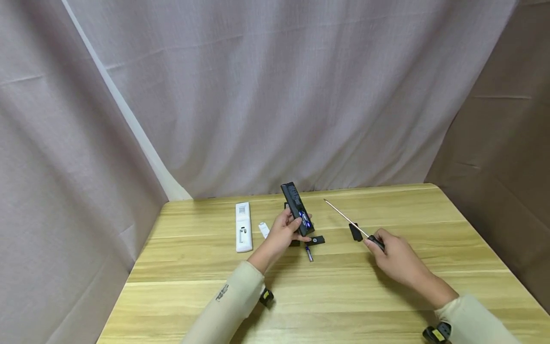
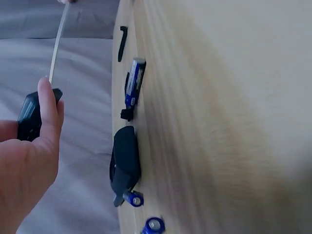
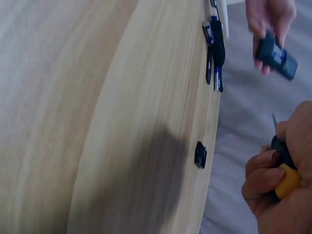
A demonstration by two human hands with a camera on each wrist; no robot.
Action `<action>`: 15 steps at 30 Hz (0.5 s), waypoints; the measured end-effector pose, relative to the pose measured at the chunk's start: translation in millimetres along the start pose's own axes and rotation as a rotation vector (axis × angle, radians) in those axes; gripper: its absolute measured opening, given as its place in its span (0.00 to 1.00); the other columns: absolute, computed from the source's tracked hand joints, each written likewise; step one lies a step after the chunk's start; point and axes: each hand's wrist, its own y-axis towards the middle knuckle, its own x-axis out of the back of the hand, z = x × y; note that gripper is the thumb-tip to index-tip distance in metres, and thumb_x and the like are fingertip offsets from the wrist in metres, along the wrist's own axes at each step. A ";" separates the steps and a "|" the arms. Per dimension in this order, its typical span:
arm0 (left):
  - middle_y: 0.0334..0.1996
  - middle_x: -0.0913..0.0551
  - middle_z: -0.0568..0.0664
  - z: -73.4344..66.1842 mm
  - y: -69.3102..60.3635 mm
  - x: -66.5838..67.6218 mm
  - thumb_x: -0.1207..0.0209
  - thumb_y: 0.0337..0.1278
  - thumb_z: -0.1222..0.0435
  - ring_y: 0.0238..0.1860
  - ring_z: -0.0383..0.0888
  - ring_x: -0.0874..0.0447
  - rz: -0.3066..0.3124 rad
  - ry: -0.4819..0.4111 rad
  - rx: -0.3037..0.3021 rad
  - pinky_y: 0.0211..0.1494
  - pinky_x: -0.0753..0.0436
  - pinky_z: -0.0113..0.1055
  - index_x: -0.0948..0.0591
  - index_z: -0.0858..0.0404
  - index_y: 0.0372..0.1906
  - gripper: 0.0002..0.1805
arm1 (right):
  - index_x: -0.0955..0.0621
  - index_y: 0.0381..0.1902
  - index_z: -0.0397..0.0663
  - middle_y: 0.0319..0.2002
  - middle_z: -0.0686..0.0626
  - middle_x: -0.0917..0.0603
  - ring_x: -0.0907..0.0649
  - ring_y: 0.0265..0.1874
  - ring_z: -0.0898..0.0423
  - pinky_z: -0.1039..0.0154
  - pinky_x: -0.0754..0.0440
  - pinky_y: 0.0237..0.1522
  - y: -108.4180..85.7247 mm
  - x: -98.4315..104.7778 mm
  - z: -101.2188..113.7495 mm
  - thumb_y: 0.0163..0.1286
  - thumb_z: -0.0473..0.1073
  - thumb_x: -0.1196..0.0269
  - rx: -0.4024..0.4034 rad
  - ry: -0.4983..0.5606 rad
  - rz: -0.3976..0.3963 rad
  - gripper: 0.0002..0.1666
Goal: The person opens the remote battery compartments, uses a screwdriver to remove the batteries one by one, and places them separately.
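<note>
My left hand (image 1: 281, 234) holds a black remote control (image 1: 294, 198) raised over the table, its back facing up and its battery compartment open. Blue batteries (image 1: 304, 220) lie inside that compartment. To the right, my right hand (image 1: 397, 255) grips a screwdriver (image 1: 345, 217) by its handle, which shows black and yellow (image 3: 287, 181) in the right wrist view. The screwdriver's long metal shaft points up and left, its tip apart from the remote. Below the left hand, a loose blue battery (image 1: 309, 253) lies on the table near a black cover (image 1: 317, 240).
A white remote control (image 1: 243, 241) lies back-up on the left of the wooden table (image 1: 335, 296), with a white cover (image 1: 263, 230) beside it. Another small black cover (image 1: 355, 232) lies under the screwdriver shaft. Another dark remote (image 2: 126, 156) lies partly hidden behind the left hand. Curtains surround the table.
</note>
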 end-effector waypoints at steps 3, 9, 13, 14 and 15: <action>0.75 0.27 0.73 2.4 13.1 -0.2 0.58 0.85 0.73 0.74 0.74 0.27 -0.043 -0.026 -0.003 0.60 0.09 0.59 0.40 0.70 0.81 0.26 | 0.23 0.33 0.49 0.18 0.58 0.33 0.36 0.16 0.65 0.70 0.38 0.17 -6.1 -1.4 7.2 0.82 0.50 0.37 0.035 0.002 -0.021 0.16; 0.75 0.27 0.73 4.7 23.5 1.8 0.59 0.85 0.73 0.73 0.70 0.24 -0.093 -0.048 -0.005 0.67 0.15 0.68 0.39 0.70 0.80 0.25 | 0.23 0.32 0.53 0.18 0.61 0.33 0.37 0.17 0.68 0.72 0.37 0.17 -15.2 -4.0 16.5 0.80 0.48 0.35 0.115 0.005 -0.002 0.15; 0.73 0.24 0.69 5.8 23.9 3.0 0.59 0.85 0.72 0.71 0.71 0.22 -0.103 -0.047 -0.024 0.58 0.06 0.54 0.38 0.68 0.80 0.26 | 0.21 0.33 0.53 0.19 0.61 0.32 0.36 0.17 0.68 0.72 0.36 0.18 -17.2 -5.1 16.9 0.80 0.48 0.35 0.126 -0.007 0.001 0.12; 0.73 0.23 0.69 6.0 23.6 3.3 0.59 0.85 0.72 0.70 0.70 0.21 -0.106 -0.042 -0.028 0.56 0.05 0.50 0.38 0.67 0.80 0.26 | 0.21 0.33 0.53 0.19 0.61 0.32 0.35 0.17 0.68 0.72 0.36 0.18 -17.4 -5.4 16.6 0.80 0.48 0.34 0.125 -0.013 0.001 0.12; 0.73 0.23 0.68 6.1 22.9 3.8 0.59 0.85 0.72 0.70 0.70 0.21 -0.107 -0.043 -0.029 0.55 0.05 0.48 0.38 0.67 0.80 0.26 | 0.21 0.33 0.54 0.19 0.61 0.32 0.35 0.18 0.68 0.72 0.36 0.18 -17.6 -5.8 16.4 0.80 0.48 0.34 0.125 -0.020 0.000 0.12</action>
